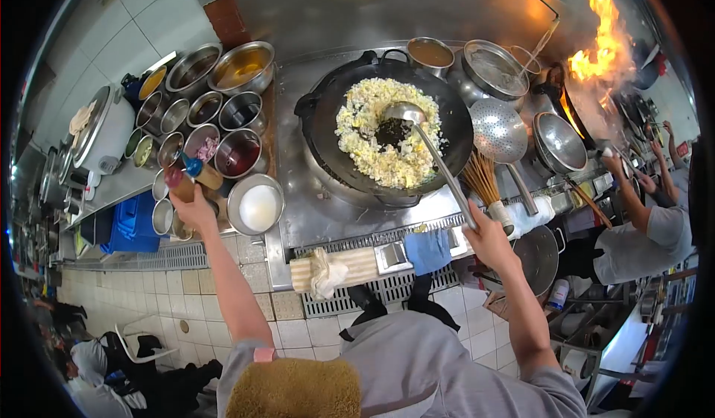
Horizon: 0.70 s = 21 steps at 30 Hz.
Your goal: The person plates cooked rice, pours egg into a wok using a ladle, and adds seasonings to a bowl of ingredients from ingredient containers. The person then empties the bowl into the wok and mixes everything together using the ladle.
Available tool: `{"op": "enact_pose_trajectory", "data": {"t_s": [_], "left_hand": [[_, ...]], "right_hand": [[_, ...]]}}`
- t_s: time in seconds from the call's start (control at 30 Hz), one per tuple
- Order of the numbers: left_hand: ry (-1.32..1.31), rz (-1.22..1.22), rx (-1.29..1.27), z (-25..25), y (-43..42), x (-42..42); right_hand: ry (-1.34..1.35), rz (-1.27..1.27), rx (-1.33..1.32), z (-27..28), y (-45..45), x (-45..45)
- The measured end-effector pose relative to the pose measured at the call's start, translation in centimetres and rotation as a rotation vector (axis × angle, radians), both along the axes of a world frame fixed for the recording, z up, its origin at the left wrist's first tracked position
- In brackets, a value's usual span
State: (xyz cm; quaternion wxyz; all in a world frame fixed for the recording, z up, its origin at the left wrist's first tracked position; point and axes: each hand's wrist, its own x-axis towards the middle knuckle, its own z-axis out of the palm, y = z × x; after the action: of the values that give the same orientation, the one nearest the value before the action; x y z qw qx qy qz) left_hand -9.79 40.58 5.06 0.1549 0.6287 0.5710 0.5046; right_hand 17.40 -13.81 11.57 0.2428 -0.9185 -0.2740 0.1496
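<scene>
My right hand is closed round the long handle of a ladle. The ladle's bowl rests in the large black wok, above a ring of fried rice with yellow bits like egg. At the left, my left hand is wrapped round a squeeze bottle with brownish contents and a reddish top. Right beside it stands a second squeeze bottle with a blue top. A metal bowl of white granules sits just right of my left hand.
Several metal seasoning pots crowd the left counter, beside a large lidded cooker. Right of the wok are a perforated skimmer and a bamboo brush. Tall flames rise at the far right, near a co-worker.
</scene>
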Motion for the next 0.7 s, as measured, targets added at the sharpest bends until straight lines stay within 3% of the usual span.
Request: {"op": "enact_pose_trajectory", "data": {"t_s": [0.1,0.23,0.33,0.47,0.57,0.7], "left_hand": [[-0.012,0.066,-0.051,-1.2,0.7,0.1],[-0.017,0.037,-0.068,-4.7,1.5,0.0],[-0.065,0.027,-0.118,-7.7,2.1,-0.1],[-0.18,-0.051,-0.144,-8.3,0.8,-1.0],[-0.201,-0.223,-0.133,-5.1,-5.8,-0.7],[-0.104,-0.549,-0.184,-4.5,-19.4,5.1]], "right_hand": [[0.167,0.023,-0.072,9.0,-3.9,-3.8],[0.212,0.164,-0.067,12.1,-9.9,-4.9],[0.128,0.211,-0.138,7.5,-7.0,-1.5],[0.615,-0.173,0.328,3.5,-0.6,2.8],[0.462,-0.065,0.523,-0.7,1.7,6.4],[0.702,-0.096,0.552,-2.2,7.6,8.2]]}}
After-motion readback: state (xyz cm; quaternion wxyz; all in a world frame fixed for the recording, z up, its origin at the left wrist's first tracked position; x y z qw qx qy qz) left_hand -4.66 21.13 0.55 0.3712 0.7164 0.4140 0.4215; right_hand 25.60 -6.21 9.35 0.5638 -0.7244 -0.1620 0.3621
